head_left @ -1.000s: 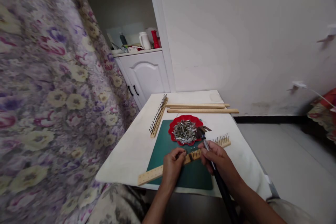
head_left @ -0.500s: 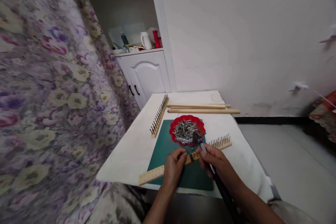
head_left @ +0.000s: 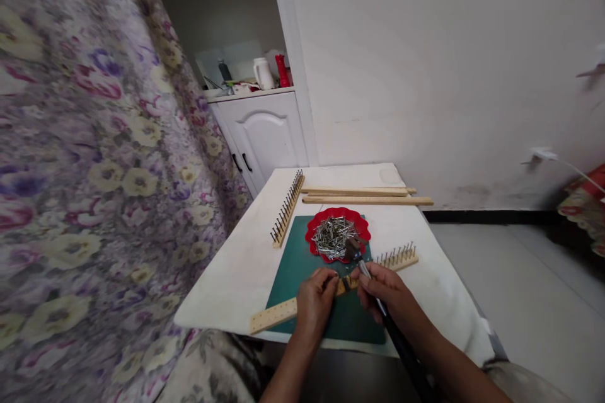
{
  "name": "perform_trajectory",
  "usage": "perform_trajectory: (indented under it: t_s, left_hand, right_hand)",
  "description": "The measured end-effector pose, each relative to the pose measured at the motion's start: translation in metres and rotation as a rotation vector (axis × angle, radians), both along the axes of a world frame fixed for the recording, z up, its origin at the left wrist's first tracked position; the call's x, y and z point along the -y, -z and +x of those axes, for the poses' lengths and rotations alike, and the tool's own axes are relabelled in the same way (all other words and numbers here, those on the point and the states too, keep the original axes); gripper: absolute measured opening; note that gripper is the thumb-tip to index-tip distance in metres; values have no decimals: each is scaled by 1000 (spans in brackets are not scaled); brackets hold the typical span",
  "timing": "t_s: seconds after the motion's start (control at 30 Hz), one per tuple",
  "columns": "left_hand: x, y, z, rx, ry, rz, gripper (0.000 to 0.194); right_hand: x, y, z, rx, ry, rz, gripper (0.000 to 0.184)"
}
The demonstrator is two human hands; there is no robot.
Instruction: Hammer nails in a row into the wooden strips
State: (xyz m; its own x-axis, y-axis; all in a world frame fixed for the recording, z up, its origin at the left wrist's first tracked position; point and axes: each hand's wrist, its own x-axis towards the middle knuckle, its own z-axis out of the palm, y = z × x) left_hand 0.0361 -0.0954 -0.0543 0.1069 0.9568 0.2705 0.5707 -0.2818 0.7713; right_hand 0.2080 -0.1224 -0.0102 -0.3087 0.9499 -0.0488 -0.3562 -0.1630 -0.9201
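Note:
A wooden strip (head_left: 274, 315) with rows of small holes lies slantwise across a green cutting mat (head_left: 295, 245). Nails (head_left: 397, 254) stand upright along its right part. Over the middle of the strip, my left hand (head_left: 316, 301) is closed in a pinch on a nail, mostly hidden by the fingertips. My right hand (head_left: 387, 293) grips a hammer (head_left: 394, 334) by the shaft just below its head. The hammer head hangs above the right edge of a red scalloped dish (head_left: 317, 219) heaped with loose nails (head_left: 333, 238).
Another strip with a row of upright nails (head_left: 288, 209) lies at the table's left. Bare wooden strips (head_left: 366, 200) lie along the back of the white-covered table (head_left: 227, 283). A floral curtain (head_left: 118, 201) hangs at left, and a wall (head_left: 425, 75) rises behind.
The hammer head has dropped and shifted slightly left, held by my right hand. My left hand stays pinched at the same place on the strip.

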Motion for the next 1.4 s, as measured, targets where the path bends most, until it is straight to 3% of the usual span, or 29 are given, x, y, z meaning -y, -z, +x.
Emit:
perform_trajectory:
  t_s: [0.33, 0.77, 1.4]
  left_hand:
    - [-1, 3, 0, -18, 0, 25, 19]
    - [-1, 5, 2, -48, -31, -8, 18]
    - [-1, 4, 0, -44, -31, -8, 18]
  right_hand:
    - [3, 7, -19, -10, -106, -55, 33]
    - [1, 13, -19, 13, -95, -56, 32]
    - [4, 9, -19, 34, -93, -55, 33]
